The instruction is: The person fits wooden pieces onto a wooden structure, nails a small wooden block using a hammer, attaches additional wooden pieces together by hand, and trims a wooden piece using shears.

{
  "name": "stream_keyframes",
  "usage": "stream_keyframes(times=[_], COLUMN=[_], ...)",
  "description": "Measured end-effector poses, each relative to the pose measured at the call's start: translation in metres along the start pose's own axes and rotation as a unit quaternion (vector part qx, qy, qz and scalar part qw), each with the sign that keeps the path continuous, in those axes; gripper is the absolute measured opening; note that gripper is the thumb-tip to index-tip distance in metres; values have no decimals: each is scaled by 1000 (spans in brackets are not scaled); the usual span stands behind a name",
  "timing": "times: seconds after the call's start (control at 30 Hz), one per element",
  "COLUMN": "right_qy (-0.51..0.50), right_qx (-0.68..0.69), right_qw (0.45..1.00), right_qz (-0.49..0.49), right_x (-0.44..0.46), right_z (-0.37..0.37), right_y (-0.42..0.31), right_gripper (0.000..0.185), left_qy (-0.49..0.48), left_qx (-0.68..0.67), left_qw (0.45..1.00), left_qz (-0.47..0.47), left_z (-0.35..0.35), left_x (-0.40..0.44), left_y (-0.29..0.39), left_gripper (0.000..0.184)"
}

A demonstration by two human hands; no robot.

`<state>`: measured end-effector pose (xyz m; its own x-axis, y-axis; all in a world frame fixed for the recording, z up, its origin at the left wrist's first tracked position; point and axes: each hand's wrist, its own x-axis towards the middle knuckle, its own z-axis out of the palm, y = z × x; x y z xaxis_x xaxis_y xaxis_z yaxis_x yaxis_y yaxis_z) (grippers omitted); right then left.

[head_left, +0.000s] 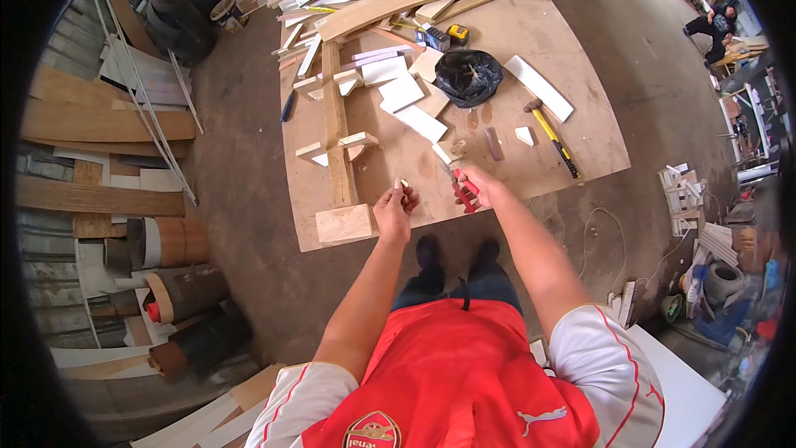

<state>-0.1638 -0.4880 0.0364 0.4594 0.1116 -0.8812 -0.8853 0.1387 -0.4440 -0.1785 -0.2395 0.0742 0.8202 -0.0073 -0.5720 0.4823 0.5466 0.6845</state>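
Observation:
My right hand [473,188] is closed around the red handles of a pair of pliers [466,183], whose metal jaws point away from me. The jaw end lies close to a small wood block [448,152]; I cannot tell if they touch. Held up to the left, my left hand [396,209] pinches a small pale piece [405,183], too small to name. Left of that hand stands a wooden frame [335,108] made of a long post with short crosspieces. A wide block [344,222] sits at its near end.
On the worktable [547,170] lie a hammer [551,137], a black plastic bag [468,77], a tape measure [458,33], white offcuts [419,120] and a screwdriver [288,106]. Wood scraps pile up at the far end. Boards and rolls line the left wall. Another person [718,29] is far right.

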Motion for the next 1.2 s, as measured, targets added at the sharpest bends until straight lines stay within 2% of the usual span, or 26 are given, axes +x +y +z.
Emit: stream_keyframes(times=[0.03,0.13,0.2,0.27,0.33,0.43,0.47,0.57,0.6,0.63,0.73,0.83,0.87,0.93,1.07,1.2], right_qy=[-37,-69,-101,-114,-138,-134,-137,-140,-131,-92,66,201,235,267,316,336], right_qx=[25,80,103,110,106,35,12,6,12,-42,-178,-328,-324,-348,-393,-414], right_qw=[999,994,989,984,976,966,962,935,936,917,835,682,673,625,558,546], right_qz=[23,-8,-34,-83,-127,-219,-238,-325,-328,-385,-516,-621,-622,-646,-659,-646], right_x=[-15,-39,-35,-38,-103,-160,-175,-222,-224,-228,-254,-287,-301,-317,-342,-353], right_z=[-2,-4,-13,-26,-18,-21,-24,-32,-39,-46,-56,-64,-64,-69,-79,-87], right_y=[-2,15,20,25,9,17,23,49,57,65,85,89,91,92,94,99], right_gripper=[26,26,36,40,51,58,62,61,67,70,77,69,63,62,61,58], left_qy=[-5,-12,-22,-26,-32,-66,-90,-158,-181,-203,-236,-215,-198,-163,-176,-198], left_qx=[-9,-23,-44,-73,-110,-133,-141,-179,-196,-213,-226,-211,-209,-206,-206,-210], left_qw=[1000,1000,999,997,993,989,986,971,964,956,944,952,955,961,953,946], left_qz=[-2,3,7,6,2,-2,3,15,17,19,36,58,70,90,132,147], left_z=[4,15,27,37,48,69,76,92,96,100,115,135,143,160,177,186], left_x=[-4,-11,-17,-27,-35,-60,-69,-97,-106,-115,-143,-173,-183,-205,-222,-228], left_y=[1,-7,-12,-20,-28,-34,-37,-46,-49,-51,-56,-60,-62,-65,-81,-94], left_gripper=[19,19,18,17,17,16,16,17,17,18,19,18,18,16,15,16])
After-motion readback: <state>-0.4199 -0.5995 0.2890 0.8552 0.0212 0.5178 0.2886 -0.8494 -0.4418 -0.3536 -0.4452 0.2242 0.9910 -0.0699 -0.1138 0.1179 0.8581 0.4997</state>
